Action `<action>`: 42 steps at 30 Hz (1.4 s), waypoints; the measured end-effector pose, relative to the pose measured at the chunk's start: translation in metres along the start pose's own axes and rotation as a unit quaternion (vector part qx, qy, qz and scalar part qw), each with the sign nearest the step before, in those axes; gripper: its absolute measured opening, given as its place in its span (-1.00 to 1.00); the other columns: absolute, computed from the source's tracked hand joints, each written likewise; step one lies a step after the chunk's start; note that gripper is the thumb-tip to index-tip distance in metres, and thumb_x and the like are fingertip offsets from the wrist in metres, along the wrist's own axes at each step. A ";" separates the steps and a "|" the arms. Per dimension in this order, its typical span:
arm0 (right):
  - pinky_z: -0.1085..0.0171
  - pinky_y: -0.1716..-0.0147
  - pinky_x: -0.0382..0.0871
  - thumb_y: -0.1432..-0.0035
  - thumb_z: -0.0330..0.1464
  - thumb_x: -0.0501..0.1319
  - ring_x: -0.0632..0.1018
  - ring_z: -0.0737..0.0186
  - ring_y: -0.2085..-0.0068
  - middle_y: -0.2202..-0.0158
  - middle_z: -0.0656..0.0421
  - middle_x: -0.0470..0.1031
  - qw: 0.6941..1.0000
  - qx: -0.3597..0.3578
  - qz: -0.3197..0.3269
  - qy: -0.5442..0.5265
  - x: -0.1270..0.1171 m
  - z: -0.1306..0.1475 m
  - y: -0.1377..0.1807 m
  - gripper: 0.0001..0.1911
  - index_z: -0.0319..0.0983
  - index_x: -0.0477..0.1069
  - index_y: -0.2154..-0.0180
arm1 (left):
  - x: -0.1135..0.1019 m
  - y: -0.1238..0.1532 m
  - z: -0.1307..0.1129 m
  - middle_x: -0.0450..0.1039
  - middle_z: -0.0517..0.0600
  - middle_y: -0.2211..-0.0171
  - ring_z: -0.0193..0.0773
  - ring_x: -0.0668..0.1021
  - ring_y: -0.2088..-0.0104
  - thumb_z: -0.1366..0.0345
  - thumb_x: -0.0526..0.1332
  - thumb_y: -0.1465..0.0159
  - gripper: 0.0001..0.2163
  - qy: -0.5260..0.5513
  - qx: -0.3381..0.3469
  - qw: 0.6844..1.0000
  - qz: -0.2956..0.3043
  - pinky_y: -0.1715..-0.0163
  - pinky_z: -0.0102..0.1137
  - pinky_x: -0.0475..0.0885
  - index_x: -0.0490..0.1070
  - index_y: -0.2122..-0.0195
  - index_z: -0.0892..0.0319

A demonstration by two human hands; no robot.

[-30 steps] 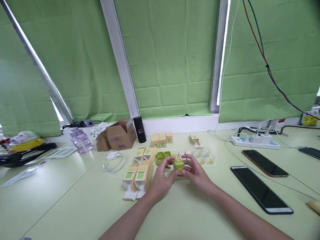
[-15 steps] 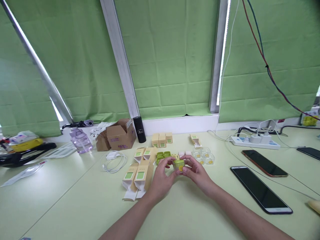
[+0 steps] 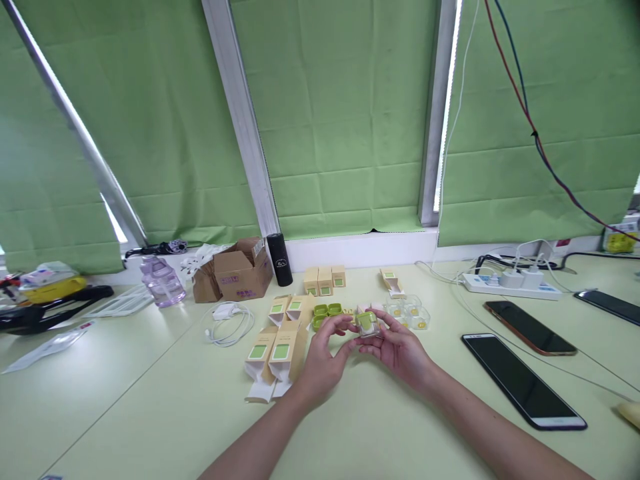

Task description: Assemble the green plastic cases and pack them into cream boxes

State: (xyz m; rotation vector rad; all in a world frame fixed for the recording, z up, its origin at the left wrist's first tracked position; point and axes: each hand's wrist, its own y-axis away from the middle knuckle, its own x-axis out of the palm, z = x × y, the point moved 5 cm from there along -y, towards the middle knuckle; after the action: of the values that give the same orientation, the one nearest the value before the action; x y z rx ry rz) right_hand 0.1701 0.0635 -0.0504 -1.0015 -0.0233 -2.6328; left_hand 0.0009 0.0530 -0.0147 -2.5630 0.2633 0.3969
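Observation:
A small clear case with a green lid (image 3: 367,323) is held above the table between my two hands. My right hand (image 3: 403,347) is closed round its right side and underside. At its left edge, my left hand (image 3: 327,353) has its thumb and fingertips curled against it. Just behind my hands are several green lids (image 3: 325,311) in a cluster. Several clear cups with yellow stickers (image 3: 413,313) stand to the right of them. Pale pink pieces between these are partly hidden by my fingers.
Opened kraft boxes with green labels (image 3: 283,350) lie left of my hands, more small boxes (image 3: 325,277) behind. A charger cable (image 3: 227,327), carton (image 3: 243,273) and black bottle (image 3: 279,260) are further left. Phones (image 3: 523,380) and a power strip (image 3: 510,285) are on the right.
The case has been turned and tilted in my hands: its loop and yellow sticker no longer show. My right hand has rolled palm-up beneath it.

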 end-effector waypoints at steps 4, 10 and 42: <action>0.03 0.07 0.46 -0.12 -0.29 0.43 0.71 0.01 0.16 0.11 0.07 0.68 1.000 -0.002 -0.008 -0.018 -0.002 -0.001 -0.001 -0.47 -0.11 0.36 -0.10 | 0.000 -0.001 0.002 0.56 0.08 0.00 -0.11 0.56 -0.04 0.23 0.28 -0.38 -0.71 0.007 0.004 1.000 -0.001 -0.11 -0.15 0.42 0.41 -0.10 0.08; 0.05 0.10 0.45 -0.07 -0.24 0.48 0.69 0.01 0.15 0.16 0.10 0.68 1.000 -0.012 -0.004 -0.011 0.002 0.003 0.000 -0.45 -0.11 0.39 -0.07 | 0.000 -0.002 0.005 0.55 0.08 -0.01 -0.11 0.56 -0.05 0.25 0.28 -0.37 -0.71 0.013 -0.001 1.000 -0.001 -0.09 -0.16 0.42 0.40 -0.11 0.08; -0.05 -0.09 0.35 -0.29 -0.16 0.25 0.50 -0.07 -0.05 0.01 0.07 0.58 0.823 -0.268 -0.113 0.488 -0.007 0.042 0.006 -0.77 -0.07 0.53 0.07 | -0.004 0.001 0.008 0.46 0.09 0.00 -0.01 0.49 -0.01 0.24 0.38 -0.24 -0.61 -0.091 -0.045 0.995 0.002 -0.07 -0.12 0.40 0.50 -0.10 0.04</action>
State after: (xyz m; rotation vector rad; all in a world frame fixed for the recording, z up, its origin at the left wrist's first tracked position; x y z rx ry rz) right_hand 0.2035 0.0647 -0.0239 0.3887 0.9143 -3.1092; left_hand -0.0047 0.0572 -0.0207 -2.5923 0.1885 0.6544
